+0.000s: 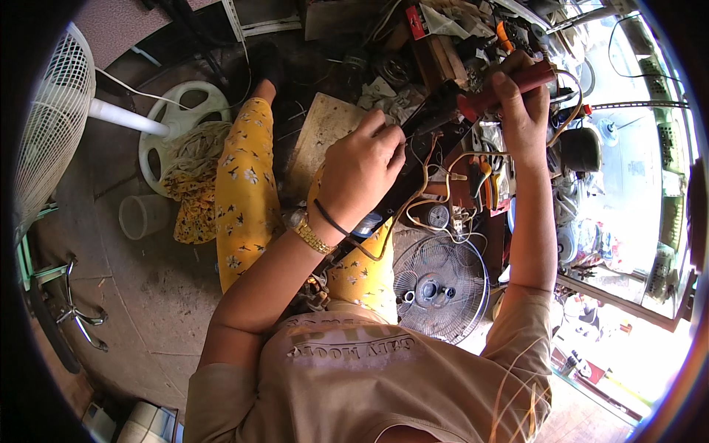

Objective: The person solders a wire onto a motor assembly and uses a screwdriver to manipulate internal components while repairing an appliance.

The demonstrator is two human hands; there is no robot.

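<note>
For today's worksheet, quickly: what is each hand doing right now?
Left hand: closed on a long black part.
Right hand: closed on a red-handled tool.

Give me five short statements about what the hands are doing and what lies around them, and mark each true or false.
1. The right hand grips a red-handled tool. True.
2. The left hand rests on a long dark part with wires trailing from it. True.
3. The left wrist is bare. False: it wears a gold watch and a dark band.
4. A round wire fan guard lies on the floor below the hands. True.
5. The white standing fan is at the person's right. False: it stands at the left edge of the view.
</note>
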